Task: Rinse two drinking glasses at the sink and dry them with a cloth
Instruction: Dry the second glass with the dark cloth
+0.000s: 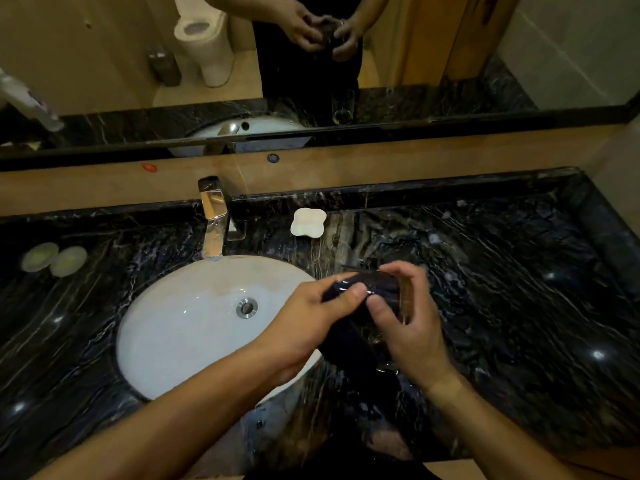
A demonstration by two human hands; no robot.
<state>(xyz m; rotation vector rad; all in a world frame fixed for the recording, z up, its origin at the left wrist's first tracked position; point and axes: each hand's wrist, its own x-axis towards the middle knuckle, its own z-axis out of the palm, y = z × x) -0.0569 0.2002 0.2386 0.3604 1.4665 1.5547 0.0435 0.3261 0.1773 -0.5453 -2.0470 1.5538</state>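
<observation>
A black veined marble counter (519, 289) is shown, with a white oval sink (180, 327) set into it below a chrome tap (214, 220). Over the sink's right edge, a clear drinking glass (398, 299) is gripped by the right hand (412, 327), fingers curled round it. A dark cloth (349, 337) is pinched against the glass by the left hand (311, 323). A white soap dish (307, 222) is seen behind.

Both hands, left hand (311, 317) and right hand (408, 323), hold a glass (403, 299) wrapped in dark cloth (349, 344).
</observation>
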